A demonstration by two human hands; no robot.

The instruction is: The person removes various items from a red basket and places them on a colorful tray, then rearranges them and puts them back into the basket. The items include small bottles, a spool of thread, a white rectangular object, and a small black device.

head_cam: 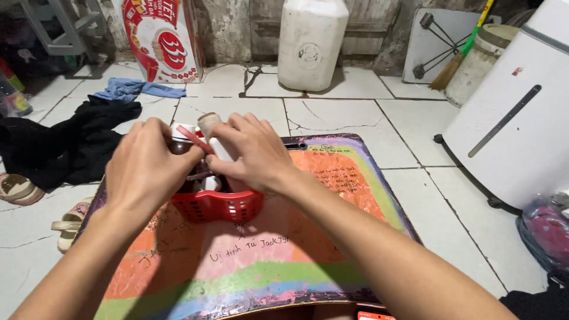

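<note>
A small red plastic basket (220,206) sits on a low table with a rainbow-striped, scribbled-on top (332,178). It holds several small bottles and tubes. Both my hands are over the basket. My right hand (252,155) grips a white bottle with a beige cap (208,125) that stands in the basket. My left hand (144,169) rests on the items at the basket's left side, its fingertips at a thin red piece (191,137) beside a white container. Much of the basket's contents is hidden by my hands.
The low table stands on a cracked white tile floor. A large white jerrycan (311,41) and a red-and-white carton (159,38) stand at the back wall. A white appliance (515,118) is at right. Dark clothes (65,145) and sandals (21,188) lie at left.
</note>
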